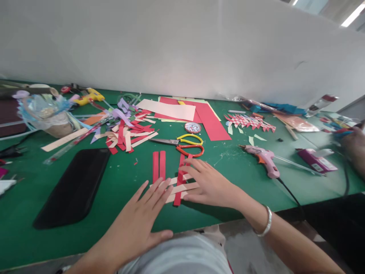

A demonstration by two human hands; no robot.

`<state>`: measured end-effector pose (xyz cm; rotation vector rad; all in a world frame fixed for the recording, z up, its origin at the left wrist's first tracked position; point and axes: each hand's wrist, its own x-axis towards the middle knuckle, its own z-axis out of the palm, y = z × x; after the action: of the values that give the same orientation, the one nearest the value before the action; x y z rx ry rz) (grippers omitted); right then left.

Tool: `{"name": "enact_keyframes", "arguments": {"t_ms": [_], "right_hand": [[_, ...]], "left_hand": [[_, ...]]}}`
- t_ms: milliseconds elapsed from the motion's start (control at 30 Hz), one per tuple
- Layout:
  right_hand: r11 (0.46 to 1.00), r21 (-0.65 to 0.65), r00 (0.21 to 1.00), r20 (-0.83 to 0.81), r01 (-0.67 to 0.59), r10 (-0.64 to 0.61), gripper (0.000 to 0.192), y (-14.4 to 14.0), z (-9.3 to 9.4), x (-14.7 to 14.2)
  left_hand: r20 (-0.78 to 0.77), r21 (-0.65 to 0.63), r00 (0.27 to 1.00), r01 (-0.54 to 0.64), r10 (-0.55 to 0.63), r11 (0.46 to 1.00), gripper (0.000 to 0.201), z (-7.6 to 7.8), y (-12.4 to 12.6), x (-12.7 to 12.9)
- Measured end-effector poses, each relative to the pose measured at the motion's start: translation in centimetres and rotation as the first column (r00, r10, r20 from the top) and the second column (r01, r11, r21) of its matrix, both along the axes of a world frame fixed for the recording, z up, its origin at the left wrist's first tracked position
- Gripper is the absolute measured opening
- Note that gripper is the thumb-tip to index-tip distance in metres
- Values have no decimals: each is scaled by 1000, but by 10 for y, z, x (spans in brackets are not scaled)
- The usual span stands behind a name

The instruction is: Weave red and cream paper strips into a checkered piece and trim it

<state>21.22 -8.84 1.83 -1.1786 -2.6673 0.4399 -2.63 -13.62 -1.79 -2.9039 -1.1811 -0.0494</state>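
Observation:
My left hand [142,217] lies flat with its fingers stretched out, their tips on the left ends of cream paper strips [182,188]. My right hand [212,184] rests over the right side of the same strips, its fingers extended and apart. Between the hands, a red paper strip [177,198] crosses the cream ones, and a second red strip is partly hidden under my right fingers. Two more red strips [159,166] stand upright in view by my left fingertips. Just beyond my right hand are scissors [190,146] with one yellow and one orange handle loop.
A black phone-like slab [74,186] lies left. Cut paper strips [128,135] are heaped behind it. Red paper sheets [212,121], a small round tin [192,128] and a woven paper piece [251,121] lie farther back. Right are a pink glue gun [265,160] and another person's hand [355,146].

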Motion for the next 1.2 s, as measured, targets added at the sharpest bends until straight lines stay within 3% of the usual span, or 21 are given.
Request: {"name": "enact_keyframes", "arguments": {"t_ms": [133, 333, 500, 700, 867, 933, 1067, 1200], "right_hand": [[991, -18, 991, 7, 135, -135, 40, -11, -1, 3], [999, -32, 999, -49, 22, -24, 36, -15, -4, -4], [996, -78, 994, -97, 32, -39, 46, -10, -4, -3], [975, -222, 976, -212, -4, -44, 50, -3, -1, 0], [897, -442, 929, -333, 0, -164, 43, 7, -1, -1], [901, -433, 916, -360, 6, -179, 46, 14, -5, -1], [953, -296, 921, -351, 60, -168, 50, 32, -16, -5], [957, -281, 949, -278, 67, -148, 48, 50, -20, -13]], "left_hand": [[24, 11, 999, 28, -28, 1000, 74, -4, -7, -2], [-13, -69, 1000, 13, -14, 998, 77, -2, -10, 0], [-32, -53, 999, -5, 4, 999, 72, 1, -12, 3], [-7, 136, 999, -31, 32, 990, 69, -7, -21, 9], [-9, 153, 999, -42, 44, 987, 68, -5, -20, 16], [-23, 123, 998, -50, 53, 991, 67, -3, -19, 17], [-38, 82, 997, -61, 64, 995, 69, -2, -18, 18], [-39, 89, 997, -65, 68, 994, 72, -1, -19, 18]]}}
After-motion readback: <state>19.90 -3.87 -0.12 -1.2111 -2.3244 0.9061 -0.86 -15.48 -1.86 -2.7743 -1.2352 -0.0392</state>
